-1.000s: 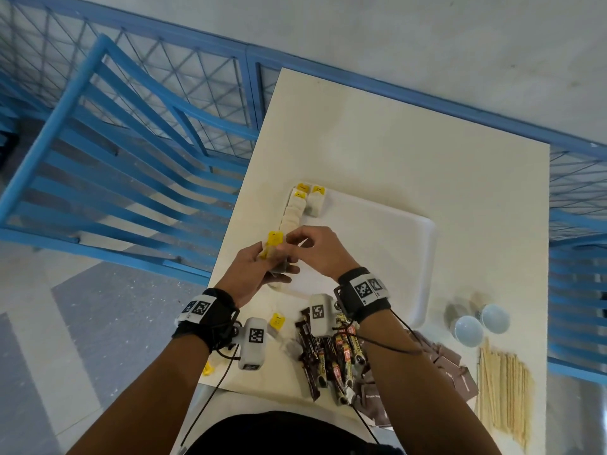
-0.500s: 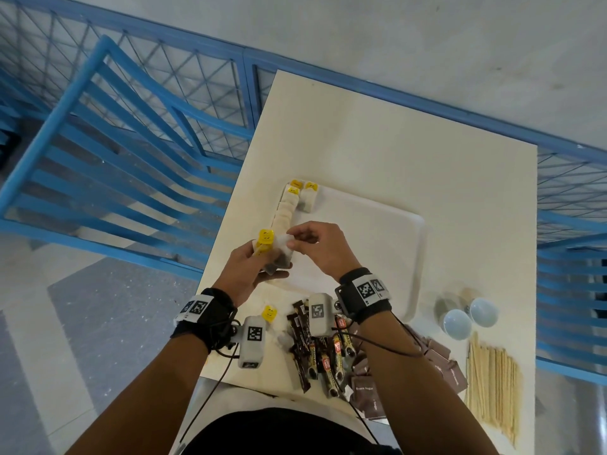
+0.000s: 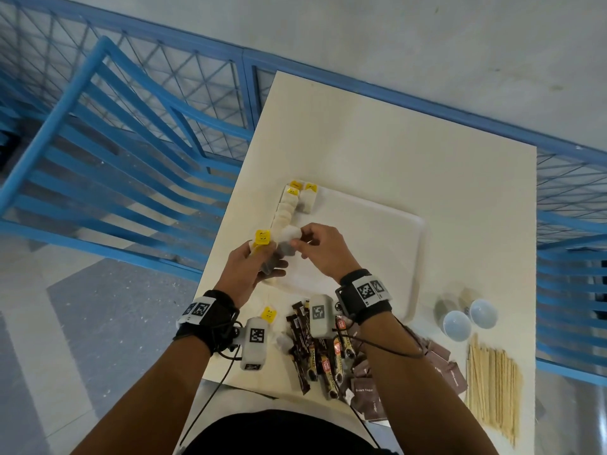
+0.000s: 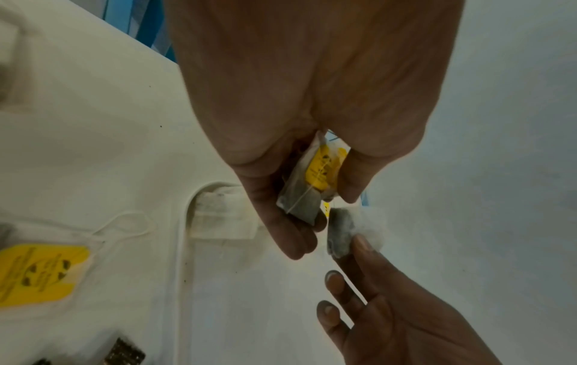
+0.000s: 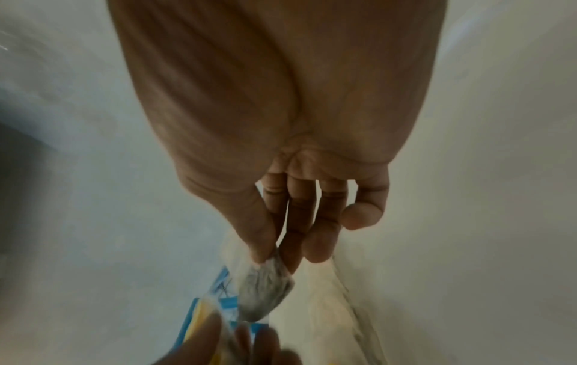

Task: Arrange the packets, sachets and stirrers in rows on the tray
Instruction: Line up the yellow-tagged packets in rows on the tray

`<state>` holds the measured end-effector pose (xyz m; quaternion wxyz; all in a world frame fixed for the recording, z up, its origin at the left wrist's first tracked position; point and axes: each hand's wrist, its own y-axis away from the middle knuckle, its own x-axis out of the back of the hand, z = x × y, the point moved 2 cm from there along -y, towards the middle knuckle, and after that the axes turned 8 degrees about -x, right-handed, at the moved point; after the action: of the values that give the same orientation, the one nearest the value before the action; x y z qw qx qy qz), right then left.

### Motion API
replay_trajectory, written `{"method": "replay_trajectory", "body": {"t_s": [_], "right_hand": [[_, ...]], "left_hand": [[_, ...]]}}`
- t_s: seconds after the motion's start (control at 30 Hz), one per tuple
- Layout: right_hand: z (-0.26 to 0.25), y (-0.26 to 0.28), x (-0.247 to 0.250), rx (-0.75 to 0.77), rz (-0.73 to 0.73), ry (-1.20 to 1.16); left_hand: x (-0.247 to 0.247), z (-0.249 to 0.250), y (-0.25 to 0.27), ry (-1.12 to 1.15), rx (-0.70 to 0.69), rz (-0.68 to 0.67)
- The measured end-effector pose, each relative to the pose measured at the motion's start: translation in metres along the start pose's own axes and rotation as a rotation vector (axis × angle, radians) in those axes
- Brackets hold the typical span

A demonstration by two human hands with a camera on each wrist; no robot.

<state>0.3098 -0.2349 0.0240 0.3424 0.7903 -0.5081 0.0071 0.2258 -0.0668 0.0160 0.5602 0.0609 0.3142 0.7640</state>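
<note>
White gauze tea bag (image 4: 354, 227) pinched by right hand (image 3: 323, 249), dark contents showing

1. My right hand (image 3: 323, 249) hid the part of the tea bag (image 5: 263, 289) inside its grip; motion blurred the rest.
2. My arms covered part of the coffee sachets (image 3: 307, 353).
3. The yellow tag's (image 4: 323, 168) print was too small to read.

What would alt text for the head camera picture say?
Over a white tray, the left hand holds yellow-tagged tea bags while the right hand pinches one tea bag. Coffee sachets and wooden stirrers lie nearer on the table.
</note>
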Motion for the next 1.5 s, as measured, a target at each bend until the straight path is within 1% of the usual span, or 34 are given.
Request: {"method": "replay_trajectory", "body": {"t_s": [0.1,0.2,0.4,0.67,0.8,0.97,1.03,1.07,1.13,1.3,1.33,1.4,1.5], "right_hand": [[-0.002,-0.021,0.012,-0.034,0.093,-0.029],[0.004,-0.047,0.02,-0.099,0.202,0.028],[0.009,-0.078,0.013,-0.166,0.309,0.123],[0.01,-0.09,0.003,-0.219,0.4,0.124],[0.008,-0.091,0.003,-0.244,0.414,0.097],[0.005,-0.079,0.008,-0.239,0.457,-0.006],[0.004,-0.068,0.009,-0.214,0.472,-0.027],[0.004,-0.063,0.008,-0.193,0.462,-0.028],[0.001,-0.052,0.001,-0.149,0.388,-0.016],[-0.007,-0.031,-0.021,-0.039,0.024,0.005],[-0.009,-0.028,-0.024,-0.025,-0.027,0.006],[-0.012,-0.021,-0.025,0.006,-0.076,0.005],[-0.014,-0.015,-0.023,0.04,-0.075,0.027]], "left_hand": [[0.008,-0.001,-0.003,0.018,0.044,0.027],[0.018,-0.003,-0.006,0.027,0.083,0.021],[0.033,-0.003,-0.01,0.018,0.092,-0.022],[0.039,-0.002,-0.021,-0.056,0.087,-0.011],[0.036,-0.001,-0.023,-0.059,0.085,-0.028],[0.033,0.001,-0.023,-0.055,0.072,-0.048],[0.032,0.002,-0.023,-0.05,0.073,-0.045],[0.032,0.003,-0.022,-0.047,0.074,-0.048],[0.029,0.004,-0.021,-0.047,0.066,-0.058],[0.021,0.01,-0.018,-0.083,0.018,-0.096],[0.02,0.01,-0.017,-0.093,0.012,-0.101],[0.016,0.01,-0.013,-0.108,0.002,-0.118],[0.012,0.01,-0.007,-0.122,-0.012,-0.154]]}}
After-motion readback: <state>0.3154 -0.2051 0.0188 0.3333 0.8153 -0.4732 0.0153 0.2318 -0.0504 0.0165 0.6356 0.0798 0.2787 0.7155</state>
